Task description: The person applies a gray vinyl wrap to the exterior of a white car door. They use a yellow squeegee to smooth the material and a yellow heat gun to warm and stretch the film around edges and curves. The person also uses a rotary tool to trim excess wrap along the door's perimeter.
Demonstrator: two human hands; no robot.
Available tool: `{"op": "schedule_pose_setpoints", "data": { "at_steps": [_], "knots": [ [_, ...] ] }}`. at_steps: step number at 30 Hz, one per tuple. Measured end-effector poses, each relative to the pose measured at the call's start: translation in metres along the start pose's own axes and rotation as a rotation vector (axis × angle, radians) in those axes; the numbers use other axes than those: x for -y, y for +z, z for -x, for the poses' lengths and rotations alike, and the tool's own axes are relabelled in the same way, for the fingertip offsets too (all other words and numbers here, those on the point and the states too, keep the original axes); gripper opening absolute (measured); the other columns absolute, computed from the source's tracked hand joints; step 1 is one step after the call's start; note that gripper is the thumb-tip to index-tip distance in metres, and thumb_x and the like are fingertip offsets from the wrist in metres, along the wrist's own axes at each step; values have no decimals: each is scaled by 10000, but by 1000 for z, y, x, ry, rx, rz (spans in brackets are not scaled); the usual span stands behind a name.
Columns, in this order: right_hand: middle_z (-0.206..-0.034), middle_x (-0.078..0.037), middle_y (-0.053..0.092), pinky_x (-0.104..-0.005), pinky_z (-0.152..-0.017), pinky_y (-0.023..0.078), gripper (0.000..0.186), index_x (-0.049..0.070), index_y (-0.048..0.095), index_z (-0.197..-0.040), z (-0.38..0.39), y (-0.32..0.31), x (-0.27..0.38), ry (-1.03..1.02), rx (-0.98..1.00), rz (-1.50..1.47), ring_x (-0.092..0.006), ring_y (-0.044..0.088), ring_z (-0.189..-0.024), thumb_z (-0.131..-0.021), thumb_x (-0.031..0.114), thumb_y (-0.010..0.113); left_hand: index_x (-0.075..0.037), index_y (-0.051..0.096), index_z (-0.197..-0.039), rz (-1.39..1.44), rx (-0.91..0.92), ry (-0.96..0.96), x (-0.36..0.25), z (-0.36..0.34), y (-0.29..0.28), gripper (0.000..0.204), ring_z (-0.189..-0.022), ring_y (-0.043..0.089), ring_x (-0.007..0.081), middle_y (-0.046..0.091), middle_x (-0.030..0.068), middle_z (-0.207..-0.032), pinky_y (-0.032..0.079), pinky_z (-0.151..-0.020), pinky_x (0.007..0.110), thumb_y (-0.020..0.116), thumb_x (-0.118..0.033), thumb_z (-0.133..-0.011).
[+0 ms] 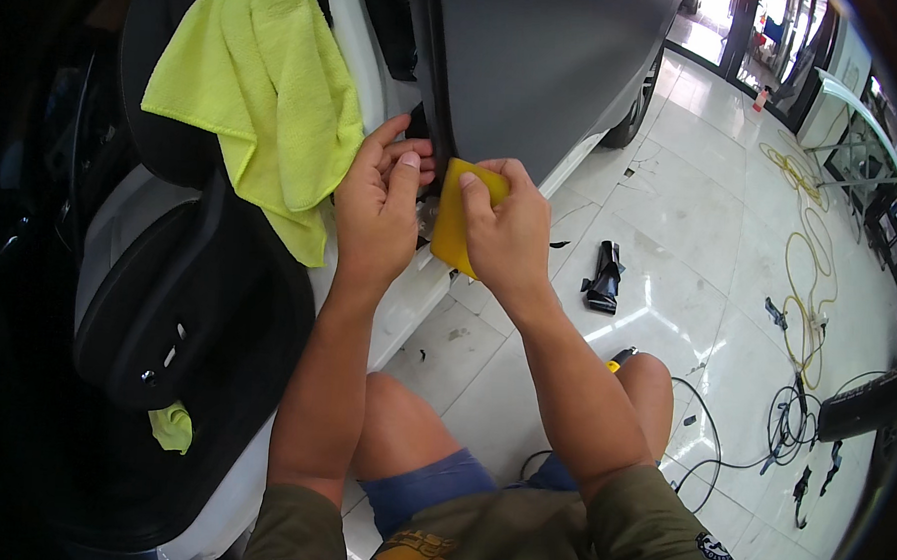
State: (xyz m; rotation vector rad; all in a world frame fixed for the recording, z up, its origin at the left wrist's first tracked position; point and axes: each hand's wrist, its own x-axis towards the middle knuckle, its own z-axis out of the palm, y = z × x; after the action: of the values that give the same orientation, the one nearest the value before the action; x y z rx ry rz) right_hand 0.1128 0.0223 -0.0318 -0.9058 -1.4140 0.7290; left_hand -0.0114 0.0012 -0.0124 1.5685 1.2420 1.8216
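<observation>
olive t-shirt (517,533) in the foreground, a person reaches both forearms (313,404) toward the dark edge trim (436,69) of a grey car door (548,74). the right hand (511,228) grips a yellow squeegee (452,235), thumb laid on its broad face, likely for steady pressure; the tool sits at the trim's lower end, though whether it touches cannot be told. the left hand (379,222) holds bent fingers at the same edge, perhaps to brace it; whether they pinch anything is hidden. a lime microfiber towel (276,102) hangs over black upholstery (179,153), presumably for easy reach, while a smaller lime cloth (171,428) shows lower down. beyond the outer edge of the white sill (397,318), a crumpled black film piece (604,277) lies on the tiled floor (465,351), apparently discarded clear of the hands. toward the floor's right side, a yellow hose (795,177) loops well apart, leaving working room.
</observation>
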Motion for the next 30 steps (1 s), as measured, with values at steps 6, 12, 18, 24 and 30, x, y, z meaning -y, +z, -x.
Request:
{"op": "schedule_pose_setpoints", "data": {
  "at_steps": [6, 12, 18, 24, 30],
  "knots": [
    [-789, -209, 670, -389, -695, 529, 274, -68, 620, -973, -23, -4, 19, -112, 27, -73, -304, 687, -725, -919, 201, 613, 97, 443, -1365, -6, -16, -39, -1, -2, 0, 403, -962, 637, 181, 632, 151, -1097, 530, -876, 296, 505, -21, -985],
    [-879, -182, 661, -378, -733, 538, 244, -35, 591, -1023, -16, -53, 8, 121, 58, -268, -259, 680, -771, -886, 156, 659, 75, 470, -1359, -56, -72, -52, 11, 7, 9, 466, -888, 601, 119, 618, 89, -1021, 510, -839, 250, 606, 10, -918],
    [-973, -213, 638, -438, -739, 516, 188, -34, 571, -1019, 3, -20, -10, -230, 127, 176, -404, 638, -807, -881, 83, 625, 75, 509, -1328, -228, -137, 77, 10, 8, 18, 456, -850, 579, 94, 610, 59, -953, 504, -771, 228, 636, 30, -892],
    [-917, -214, 612, -450, -664, 523, 166, -34, 540, -1017, 3, -1, -12, -369, 47, 272, -398, 625, -777, -893, 53, 607, 86, 494, -1341, -193, -121, 43, 14, 5, 16, 457, -857, 587, 88, 609, 56, -940, 505, -789, 219, 622, 41, -904],
    [-916, -211, 598, -451, -657, 520, 145, -35, 533, -1007, 5, 4, -8, -373, -6, 288, -394, 619, -760, -897, 36, 595, 100, 478, -1351, -161, -80, 54, 17, 3, 15, 461, -843, 581, 81, 604, 48, -928, 496, -782, 212, 612, 44, -913]
  ]
}}
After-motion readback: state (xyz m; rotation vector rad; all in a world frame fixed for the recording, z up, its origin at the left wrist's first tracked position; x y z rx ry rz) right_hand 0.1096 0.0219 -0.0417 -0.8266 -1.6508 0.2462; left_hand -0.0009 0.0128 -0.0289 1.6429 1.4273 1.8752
